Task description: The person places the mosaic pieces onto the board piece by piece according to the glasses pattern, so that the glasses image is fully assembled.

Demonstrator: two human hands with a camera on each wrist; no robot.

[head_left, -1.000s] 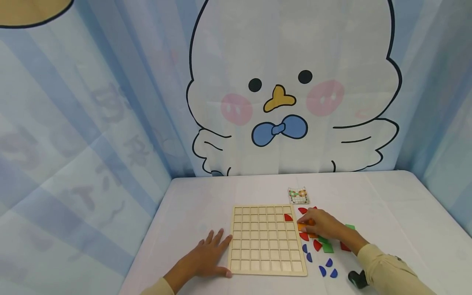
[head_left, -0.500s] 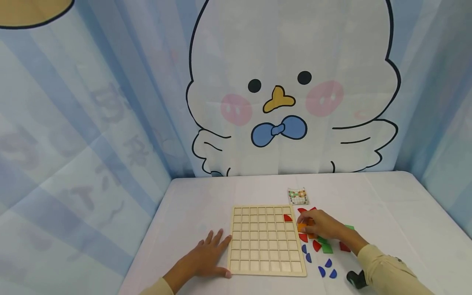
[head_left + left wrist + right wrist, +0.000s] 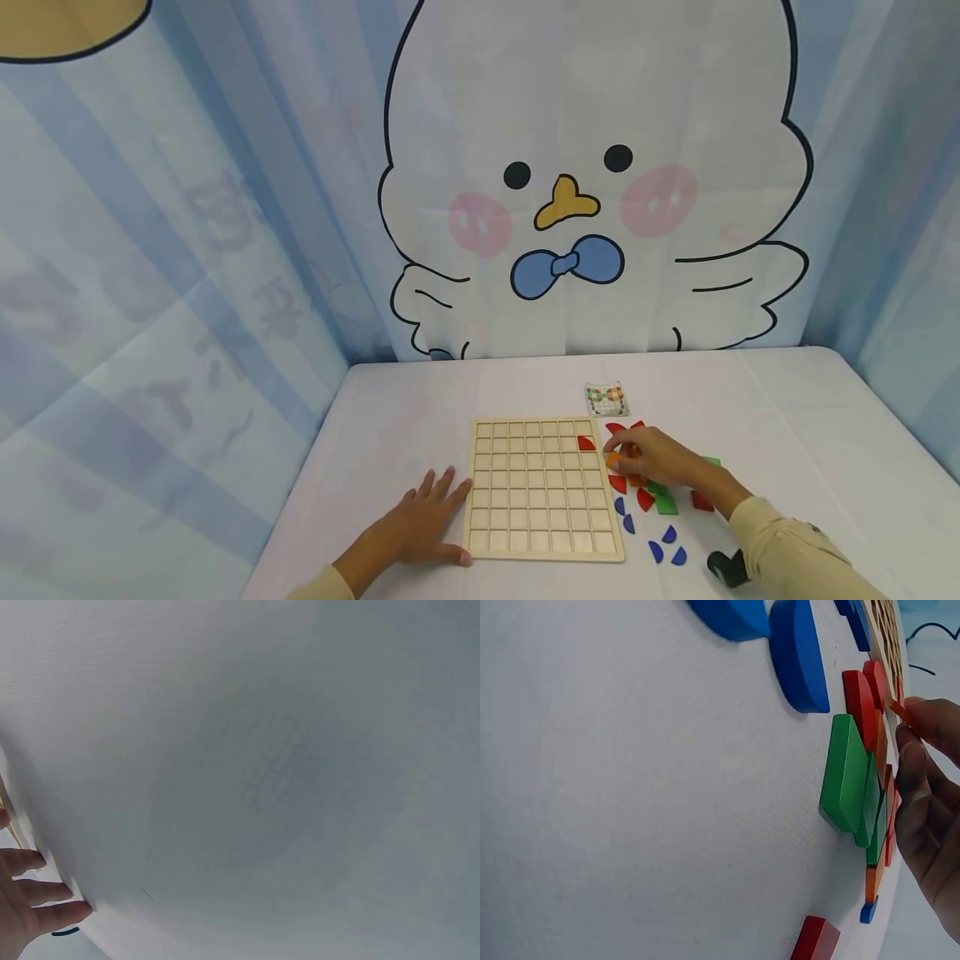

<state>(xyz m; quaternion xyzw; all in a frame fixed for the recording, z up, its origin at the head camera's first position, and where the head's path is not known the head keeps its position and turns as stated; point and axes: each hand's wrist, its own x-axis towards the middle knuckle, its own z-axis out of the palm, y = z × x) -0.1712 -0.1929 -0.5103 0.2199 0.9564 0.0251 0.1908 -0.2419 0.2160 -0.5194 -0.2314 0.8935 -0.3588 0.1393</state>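
Note:
A wooden grid board [image 3: 540,557] lies on the white table, with one red quarter-round block [image 3: 585,443] in a cell near its upper right corner. My left hand [image 3: 420,522] rests with fingers spread at the board's left edge. Beyond the right edge, my right hand [image 3: 658,458] pinches an orange block [image 3: 614,460] between thumb and fingers. The right wrist view shows this orange piece [image 3: 900,712] edge-on at the fingertips. Around and under that hand lie red [image 3: 645,499], green [image 3: 666,505] and other orange blocks, partly hidden by it.
Several blue half-round blocks [image 3: 678,556] lie near the board's lower right corner. A small pattern card [image 3: 607,399] lies behind the board. By the right sleeve is a dark object [image 3: 726,569]. A curtain with a cartoon bird [image 3: 570,325] hangs behind the table.
The orange block at my right fingertips has turned slightly and shows less of its face. Both hands stay in nearly the same places.

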